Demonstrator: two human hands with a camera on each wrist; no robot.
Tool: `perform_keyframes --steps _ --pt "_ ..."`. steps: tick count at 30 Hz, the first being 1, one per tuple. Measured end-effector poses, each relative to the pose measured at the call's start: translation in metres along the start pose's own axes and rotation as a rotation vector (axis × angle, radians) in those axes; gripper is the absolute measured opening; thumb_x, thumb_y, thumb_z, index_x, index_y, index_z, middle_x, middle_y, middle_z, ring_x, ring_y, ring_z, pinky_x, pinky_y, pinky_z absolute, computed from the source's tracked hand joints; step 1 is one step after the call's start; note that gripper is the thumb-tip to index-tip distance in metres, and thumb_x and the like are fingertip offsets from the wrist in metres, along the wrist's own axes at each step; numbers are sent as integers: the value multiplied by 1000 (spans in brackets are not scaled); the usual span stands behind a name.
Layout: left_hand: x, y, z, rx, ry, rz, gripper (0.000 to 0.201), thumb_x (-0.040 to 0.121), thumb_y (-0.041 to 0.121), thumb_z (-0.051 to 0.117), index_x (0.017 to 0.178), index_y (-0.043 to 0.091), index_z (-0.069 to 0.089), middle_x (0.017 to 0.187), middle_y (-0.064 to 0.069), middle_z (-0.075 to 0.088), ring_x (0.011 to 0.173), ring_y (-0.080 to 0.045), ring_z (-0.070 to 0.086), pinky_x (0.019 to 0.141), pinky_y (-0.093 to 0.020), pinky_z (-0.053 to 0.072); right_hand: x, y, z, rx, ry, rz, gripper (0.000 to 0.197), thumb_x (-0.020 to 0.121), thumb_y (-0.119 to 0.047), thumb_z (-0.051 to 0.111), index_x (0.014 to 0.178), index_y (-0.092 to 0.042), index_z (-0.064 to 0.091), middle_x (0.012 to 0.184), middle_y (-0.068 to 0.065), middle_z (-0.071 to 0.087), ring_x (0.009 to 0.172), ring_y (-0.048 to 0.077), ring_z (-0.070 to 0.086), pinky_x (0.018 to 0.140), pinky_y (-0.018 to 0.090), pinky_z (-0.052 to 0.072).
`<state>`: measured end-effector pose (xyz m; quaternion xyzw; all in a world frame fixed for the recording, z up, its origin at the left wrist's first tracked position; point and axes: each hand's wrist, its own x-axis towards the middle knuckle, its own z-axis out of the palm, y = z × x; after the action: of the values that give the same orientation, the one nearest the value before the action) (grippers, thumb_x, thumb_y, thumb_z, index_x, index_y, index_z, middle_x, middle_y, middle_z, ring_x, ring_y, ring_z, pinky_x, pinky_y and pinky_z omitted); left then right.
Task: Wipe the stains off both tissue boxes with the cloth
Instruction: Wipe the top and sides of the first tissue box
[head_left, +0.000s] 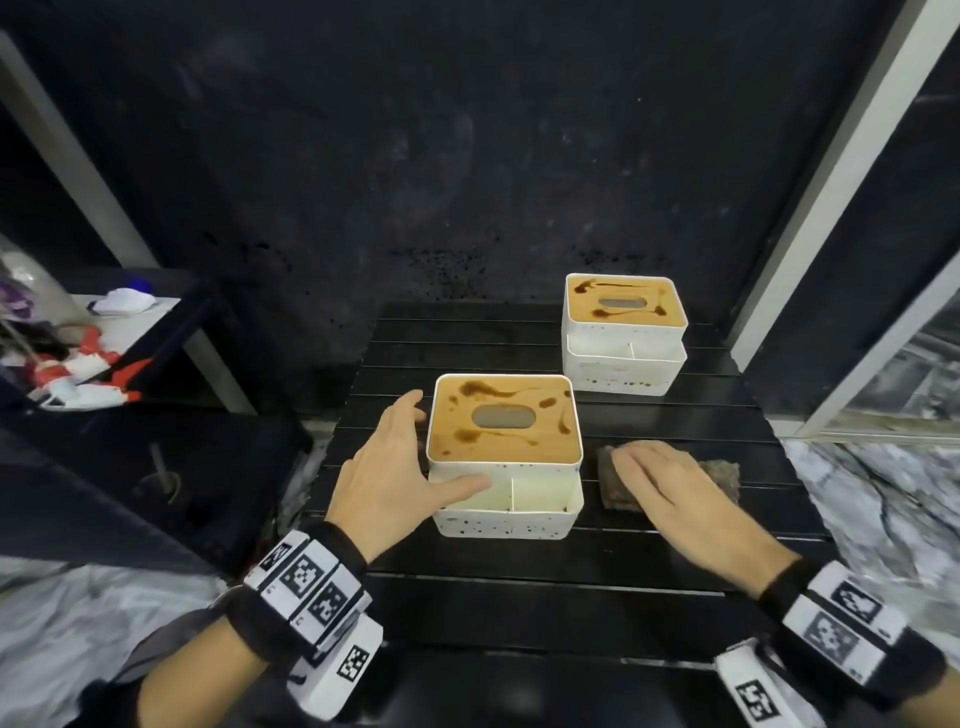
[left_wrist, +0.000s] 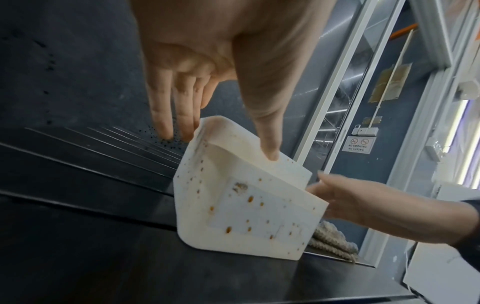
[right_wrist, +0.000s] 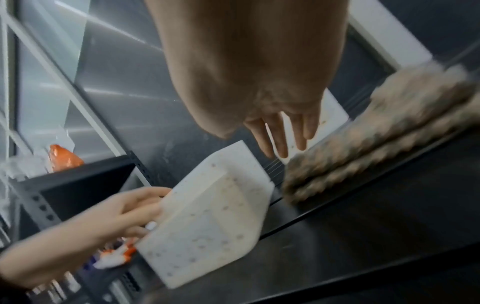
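Two white tissue boxes with brown-stained wooden lids stand on a black slatted table. The near box is in front of me; the far box is at the back right. My left hand braces the near box, with straight fingers along its left side and the thumb on its front wall. A grey-brown cloth lies to the right of that box. My right hand lies flat over the cloth with straight fingers.
A dark shelf at the left holds white and orange items. A dark wall stands close behind the table. A white frame post and glass panels rise at the right. Marbled floor surrounds the table.
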<state>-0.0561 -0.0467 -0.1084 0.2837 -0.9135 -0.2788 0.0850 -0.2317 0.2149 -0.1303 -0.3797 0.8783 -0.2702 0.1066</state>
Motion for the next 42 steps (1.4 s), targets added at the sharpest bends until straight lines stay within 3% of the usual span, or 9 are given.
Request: perform_keyframes --steps 5,11,17,21,24,27,31,38,42 --pt "21 -7 -7 -112 -152 29 142 63 72 86 167 26 3 172 7 17 154 -12 30 122 -43 38 -5 39 -8 -512 -348 61 72 103 -54 42 161 -35 5 165 5 15 154 26 7 125 43 2" --pt "38 -10 -9 -152 -249 77 139 67 56 94 166 30 0 173 9 11 158 -13 20 129 -45 28 1 46 -14 -667 -292 -95 64 105 -54 29 160 -39 -1 149 3 27 134 20 35 114 34 30" --pt "48 -11 -9 -152 -311 113 139 64 57 96 166 34 4 172 10 18 158 -15 23 128 -52 29 8 47 -14 -844 -160 -251 74 72 -38 88 139 -19 61 94 7 57 75 20 57 60 36 55" --pt "50 -12 -7 -178 -324 104 137 64 53 98 165 35 6 167 9 29 151 -13 37 125 -47 37 12 52 -4 -955 -121 -294 84 48 -15 98 126 -7 69 82 11 56 64 26 56 50 39 53" --pt "51 -12 -7 -190 -325 108 130 67 43 98 163 33 10 157 13 39 140 -9 45 118 -36 41 14 45 -3 -949 -115 -352 73 63 -26 92 129 -6 67 87 13 60 70 27 59 53 39 56" --pt "53 -13 -6 -197 -332 118 129 66 44 99 161 34 12 150 18 41 135 -6 47 117 -35 43 15 42 -8 -893 -209 -306 64 104 -41 47 158 -13 26 128 14 50 110 28 54 88 39 53" --pt "56 -18 -4 -214 -335 121 132 64 47 99 161 36 11 150 19 42 136 -6 48 117 -33 43 18 38 -11 -824 -252 -285 77 102 -4 48 161 -17 1 138 13 36 121 28 44 98 41 45" --pt "61 -24 -1 -229 -340 151 130 63 49 99 158 42 9 137 36 40 126 5 51 107 -21 41 38 43 -36 -171 -202 -117 30 103 -24 51 128 -37 60 107 -5 68 95 8 64 88 28 50" --pt "62 -27 1 -260 -324 166 127 64 47 100 154 46 10 139 36 40 126 9 49 99 -14 42 44 9 -49 47 -23 -72 16 103 -30 54 116 -35 62 102 -19 68 88 -5 63 73 11 46"
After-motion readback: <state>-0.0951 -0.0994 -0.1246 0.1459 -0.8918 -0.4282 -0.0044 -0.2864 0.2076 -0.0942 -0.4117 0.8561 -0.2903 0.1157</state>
